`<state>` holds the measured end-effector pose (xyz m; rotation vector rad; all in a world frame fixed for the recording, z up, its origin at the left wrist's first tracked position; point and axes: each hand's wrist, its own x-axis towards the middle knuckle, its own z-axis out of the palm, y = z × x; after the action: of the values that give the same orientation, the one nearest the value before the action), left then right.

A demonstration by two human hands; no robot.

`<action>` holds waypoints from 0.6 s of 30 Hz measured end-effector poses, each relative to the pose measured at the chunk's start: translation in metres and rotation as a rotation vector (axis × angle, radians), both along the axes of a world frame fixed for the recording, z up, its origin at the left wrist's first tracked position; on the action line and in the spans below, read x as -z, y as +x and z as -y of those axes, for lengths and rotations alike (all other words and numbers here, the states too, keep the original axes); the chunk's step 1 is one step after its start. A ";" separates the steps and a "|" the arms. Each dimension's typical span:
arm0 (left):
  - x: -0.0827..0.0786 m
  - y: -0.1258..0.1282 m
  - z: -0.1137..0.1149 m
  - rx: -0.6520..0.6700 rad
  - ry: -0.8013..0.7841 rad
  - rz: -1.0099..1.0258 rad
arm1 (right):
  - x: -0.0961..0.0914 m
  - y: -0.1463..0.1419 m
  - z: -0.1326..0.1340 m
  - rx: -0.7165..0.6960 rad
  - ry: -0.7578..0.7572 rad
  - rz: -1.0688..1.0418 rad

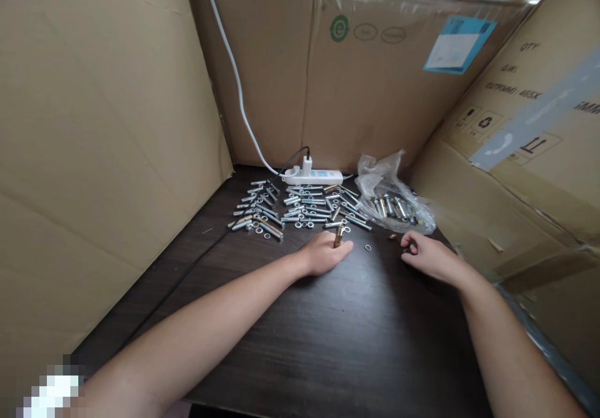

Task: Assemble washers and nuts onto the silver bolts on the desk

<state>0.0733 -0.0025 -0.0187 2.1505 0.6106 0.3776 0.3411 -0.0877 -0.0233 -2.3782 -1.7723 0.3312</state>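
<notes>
Both forearms [197, 337] reach in from the near edge over a dark wood-grain tabletop [337, 349]. Further in, the left hand [322, 254] lies knuckles-up, fingers curled, tips pinching a short brass-coloured bolt [338, 237] that stands approx. upright w/ its foot on the tabletop. Well apart to the right, the right hand [429, 257] rests w/ fingers loosely curled inward. Something small & dark shows at the tips, but I can't tell if it's pinched. Between the hands lies a loose washer [368, 247], w/ a small brownish bit [392, 237] just past it.

That bolt is prob. solid metal: stiff, heavy for its size, not fragile. Smooth plating makes it a bit slippery, though any threads give grip. Best hold is mid-shank, thumb vs. two fingers. The washer is thin & flat, so hard to lift straight off; tipping one edge w/ a nail works better.

Further back a pile of silver bolts [300, 209] spreads out w/ nuts & rings. A crumpled plastic bag [389, 187] holds more at its right, a white power strip [314, 174] sits behind, and cardboard boxes [117, 124] wall three sides.
</notes>
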 end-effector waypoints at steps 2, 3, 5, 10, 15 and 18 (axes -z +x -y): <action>0.000 0.000 0.000 -0.003 -0.001 0.000 | 0.000 0.002 0.000 -0.013 0.018 0.017; 0.000 0.000 0.000 -0.005 0.000 -0.001 | 0.000 0.002 0.000 -0.014 0.019 0.026; 0.000 0.000 0.001 -0.006 0.000 -0.003 | -0.002 0.002 -0.001 -0.005 -0.003 0.048; -0.002 0.000 0.001 -0.007 -0.001 -0.017 | -0.012 -0.009 -0.004 0.035 -0.153 0.157; -0.001 -0.001 0.001 0.002 -0.001 -0.010 | -0.024 -0.020 -0.011 0.076 -0.252 0.246; -0.001 -0.001 0.000 0.005 0.002 -0.011 | -0.025 -0.020 -0.016 0.036 -0.269 0.213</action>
<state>0.0727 -0.0028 -0.0181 2.1564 0.6115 0.3647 0.3213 -0.0714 0.0016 -2.7195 -1.8758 0.3429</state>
